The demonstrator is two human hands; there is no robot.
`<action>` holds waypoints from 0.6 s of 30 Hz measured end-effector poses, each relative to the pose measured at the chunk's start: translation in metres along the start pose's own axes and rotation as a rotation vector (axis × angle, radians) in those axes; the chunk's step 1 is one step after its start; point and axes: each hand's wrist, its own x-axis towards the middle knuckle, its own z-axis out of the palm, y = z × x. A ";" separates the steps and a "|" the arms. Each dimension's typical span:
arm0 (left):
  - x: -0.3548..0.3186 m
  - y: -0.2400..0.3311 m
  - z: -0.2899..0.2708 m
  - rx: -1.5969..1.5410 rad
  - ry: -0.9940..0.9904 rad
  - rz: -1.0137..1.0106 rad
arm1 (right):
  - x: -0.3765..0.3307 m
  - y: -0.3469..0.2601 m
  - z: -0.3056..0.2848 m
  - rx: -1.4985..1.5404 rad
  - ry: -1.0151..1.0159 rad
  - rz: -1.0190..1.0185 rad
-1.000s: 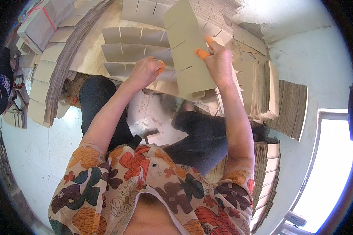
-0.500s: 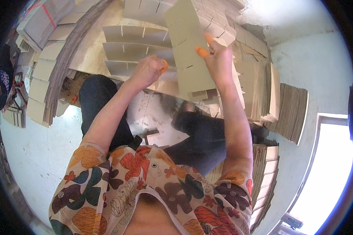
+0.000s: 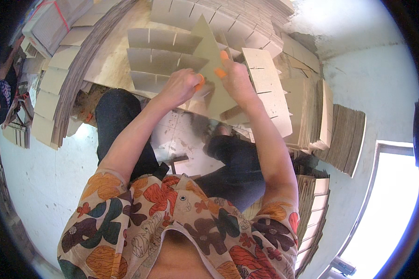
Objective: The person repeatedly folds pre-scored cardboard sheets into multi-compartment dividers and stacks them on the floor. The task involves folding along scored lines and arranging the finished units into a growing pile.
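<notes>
Pinching the cardboard panel's (image 3: 219,95) right edge, right hand's (image 3: 222,64) grip uses orange-covered thumb and finger. Panel is tilted between both hands, at right ends of slotted strips (image 3: 156,58) on desk (image 3: 108,63). Left hand (image 3: 184,84) curled near strips; can't tell what it pinches.

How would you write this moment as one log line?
left hand: curled near slotted cardboard dividers, grip unclear | right hand: gripping tilted cardboard panel | red-strapped carton: upper left of view
</notes>
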 end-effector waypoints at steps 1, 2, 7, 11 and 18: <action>0.001 0.001 -0.001 0.007 -0.006 -0.015 | 0.001 -0.005 0.001 -0.021 -0.027 0.012; 0.002 0.002 -0.003 0.014 -0.012 -0.029 | 0.002 -0.008 -0.002 -0.107 -0.051 0.041; -0.001 -0.005 0.000 -0.037 -0.014 -0.016 | -0.009 -0.038 -0.028 -0.342 -0.161 0.111; 0.002 0.002 -0.005 -0.083 -0.020 -0.019 | -0.030 -0.031 -0.022 -0.434 -0.218 0.004; 0.001 0.005 -0.003 -0.004 -0.042 -0.026 | -0.049 -0.013 0.018 -0.340 -0.264 -0.061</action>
